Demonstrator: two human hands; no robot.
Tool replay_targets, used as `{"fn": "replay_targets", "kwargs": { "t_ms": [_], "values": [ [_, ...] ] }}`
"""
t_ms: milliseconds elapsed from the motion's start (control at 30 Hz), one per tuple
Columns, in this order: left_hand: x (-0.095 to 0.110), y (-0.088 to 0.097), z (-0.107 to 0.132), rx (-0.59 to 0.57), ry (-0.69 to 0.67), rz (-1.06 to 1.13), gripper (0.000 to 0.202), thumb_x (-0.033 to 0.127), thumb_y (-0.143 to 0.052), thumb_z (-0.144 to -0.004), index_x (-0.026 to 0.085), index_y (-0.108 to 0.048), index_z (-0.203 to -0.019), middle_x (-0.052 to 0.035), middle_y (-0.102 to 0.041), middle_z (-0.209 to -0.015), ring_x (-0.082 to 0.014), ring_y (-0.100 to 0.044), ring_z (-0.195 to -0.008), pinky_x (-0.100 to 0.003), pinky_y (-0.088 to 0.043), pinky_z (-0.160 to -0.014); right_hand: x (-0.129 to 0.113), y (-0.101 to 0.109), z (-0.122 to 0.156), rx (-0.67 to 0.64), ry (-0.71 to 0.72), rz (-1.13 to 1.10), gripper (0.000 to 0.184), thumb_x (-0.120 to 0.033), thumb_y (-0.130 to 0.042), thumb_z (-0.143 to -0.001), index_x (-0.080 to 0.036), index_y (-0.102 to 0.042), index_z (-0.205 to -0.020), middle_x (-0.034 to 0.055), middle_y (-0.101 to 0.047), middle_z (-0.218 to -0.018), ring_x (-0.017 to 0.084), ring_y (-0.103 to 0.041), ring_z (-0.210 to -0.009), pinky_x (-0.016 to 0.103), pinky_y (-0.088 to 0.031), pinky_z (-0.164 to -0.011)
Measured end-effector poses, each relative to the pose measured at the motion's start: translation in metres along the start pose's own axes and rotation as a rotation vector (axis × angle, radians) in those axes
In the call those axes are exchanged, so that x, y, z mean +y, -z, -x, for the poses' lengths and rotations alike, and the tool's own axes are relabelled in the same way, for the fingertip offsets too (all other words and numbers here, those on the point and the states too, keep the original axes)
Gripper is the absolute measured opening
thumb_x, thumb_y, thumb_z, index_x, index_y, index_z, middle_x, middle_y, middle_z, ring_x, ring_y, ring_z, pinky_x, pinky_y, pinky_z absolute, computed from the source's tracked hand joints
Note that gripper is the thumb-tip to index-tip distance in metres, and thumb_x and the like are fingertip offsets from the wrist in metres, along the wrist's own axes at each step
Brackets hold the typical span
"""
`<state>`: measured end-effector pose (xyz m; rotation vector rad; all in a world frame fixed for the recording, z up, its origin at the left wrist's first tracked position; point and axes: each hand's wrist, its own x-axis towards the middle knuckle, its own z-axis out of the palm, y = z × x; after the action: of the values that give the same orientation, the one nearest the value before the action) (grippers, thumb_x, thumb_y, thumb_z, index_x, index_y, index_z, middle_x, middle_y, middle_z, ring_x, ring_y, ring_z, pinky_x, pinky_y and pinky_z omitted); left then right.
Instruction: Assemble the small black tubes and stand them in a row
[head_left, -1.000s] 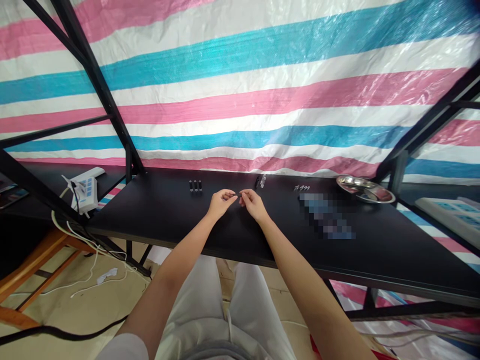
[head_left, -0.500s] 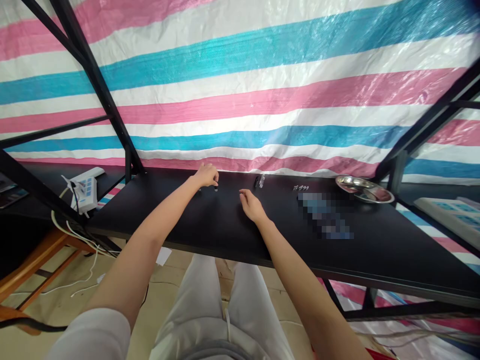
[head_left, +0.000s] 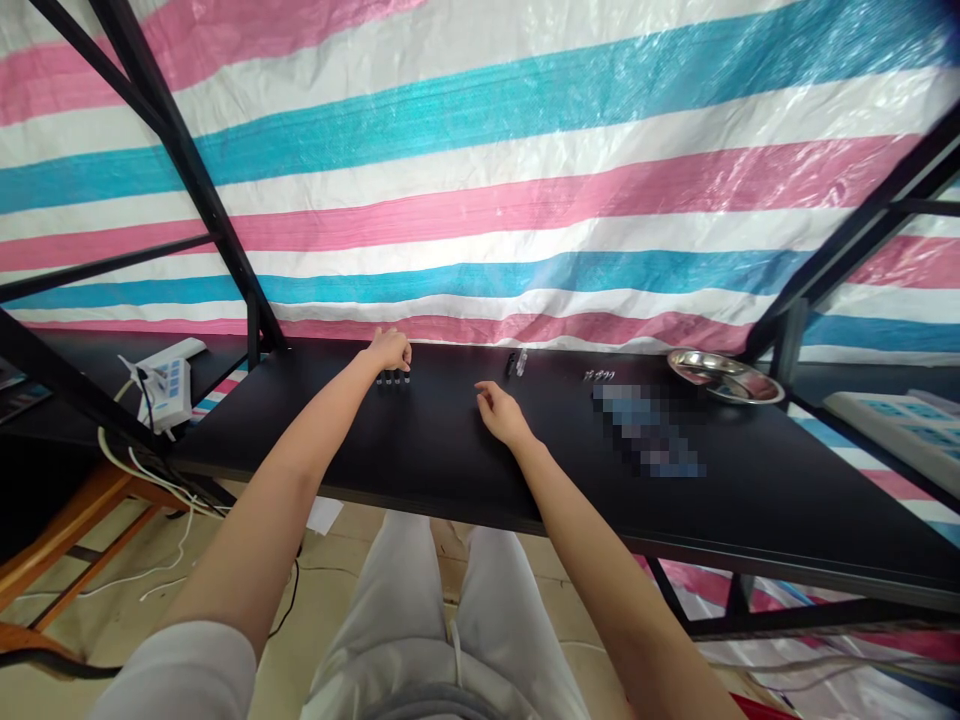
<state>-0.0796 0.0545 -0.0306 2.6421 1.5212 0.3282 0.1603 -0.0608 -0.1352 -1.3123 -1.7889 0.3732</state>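
At the back left of the black tabletop (head_left: 442, 450), my left hand (head_left: 391, 350) is closed, fingers pointing down, around the top of a small dark cylinder (head_left: 406, 378) with a pale end. It stands at the right end of a row of several similar small cylinders (head_left: 388, 379), partly covered by the hand. Their exact kind is too small to make out. My right hand (head_left: 501, 412) rests on the tabletop nearer the middle, thumb and fingers apart and loosely bent, holding nothing. Behind it lie a small black object (head_left: 511, 364) and a clear one (head_left: 522, 362) side by side.
Several small shiny pieces (head_left: 598, 376) lie right of centre, behind a blurred-out patch (head_left: 649, 430). A round metal dish (head_left: 772, 392) sits at the back right. Black frame posts (head_left: 217, 215) rise at both ends, and a striped sheet (head_left: 480, 200) hangs behind.
My left hand has moved left with the small cylinder, bringing it to the row's right end. More of the row now shows. My right hand has stayed almost in place.
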Motion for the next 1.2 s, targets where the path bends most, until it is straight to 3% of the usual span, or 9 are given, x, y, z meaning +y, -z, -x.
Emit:
{"fn": "replay_targets", "kwargs": {
  "t_ms": [300, 633, 867, 1067, 1200],
  "values": [
    [-0.003, -0.004, 0.002, 0.023, 0.044, 0.135, 0.022, 0.023, -0.080, -0.044, 0.020, -0.058, -0.040, -0.0033, -0.054, -0.050, -0.0263, -0.050, -0.087, -0.050, -0.019, -0.096, -0.002, 0.001, 0.000, -0.015, -0.009, 0.014, 0.029, -0.027, -0.039, -0.080, -0.018, -0.054, -0.103, 0.0046, -0.061, -0.078, 0.016, -0.055, -0.064, 0.030, -0.043, -0.066],
    [-0.004, -0.005, 0.003, 0.013, 0.006, -0.022, 0.016, 0.022, -0.079, -0.043, 0.021, -0.064, -0.048, -0.0047, -0.062, -0.062, -0.0254, -0.050, -0.086, -0.047, -0.023, -0.094, 0.001, 0.000, 0.000, -0.007, -0.010, -0.002, 0.029, -0.026, -0.039, -0.080, -0.019, -0.055, -0.103, 0.0040, -0.061, -0.077, 0.016, -0.054, -0.063, 0.030, -0.043, -0.065],
    [-0.001, -0.003, 0.004, 0.015, 0.046, 0.089, 0.020, 0.014, -0.078, -0.042, 0.019, -0.059, -0.042, -0.0024, -0.056, -0.053, -0.0266, -0.051, -0.088, -0.048, -0.019, -0.095, 0.000, 0.000, 0.000, -0.003, -0.013, -0.008, 0.028, -0.026, -0.040, -0.080, -0.019, -0.055, -0.102, 0.0040, -0.060, -0.077, 0.016, -0.054, -0.064, 0.030, -0.043, -0.066],
    [0.004, 0.009, 0.005, -0.012, 0.029, -0.014, 0.016, 0.020, -0.078, -0.046, 0.020, -0.064, -0.054, -0.0042, -0.061, -0.069, -0.0276, -0.051, -0.092, -0.044, -0.023, -0.094, -0.001, 0.001, 0.000, -0.015, -0.018, -0.002, 0.029, -0.026, -0.039, -0.080, -0.019, -0.055, -0.103, 0.0044, -0.061, -0.078, 0.016, -0.055, -0.065, 0.031, -0.043, -0.067],
    [0.026, 0.022, 0.009, 0.058, -0.086, -0.043, 0.016, 0.027, -0.070, -0.062, 0.019, -0.068, -0.075, -0.0071, -0.062, -0.087, -0.0275, -0.051, -0.096, -0.042, -0.027, -0.094, -0.003, 0.002, 0.000, 0.010, -0.029, 0.034, 0.029, -0.025, -0.039, -0.080, -0.018, -0.057, -0.102, 0.0056, -0.062, -0.079, 0.017, -0.056, -0.066, 0.030, -0.043, -0.067]
  ]
}}
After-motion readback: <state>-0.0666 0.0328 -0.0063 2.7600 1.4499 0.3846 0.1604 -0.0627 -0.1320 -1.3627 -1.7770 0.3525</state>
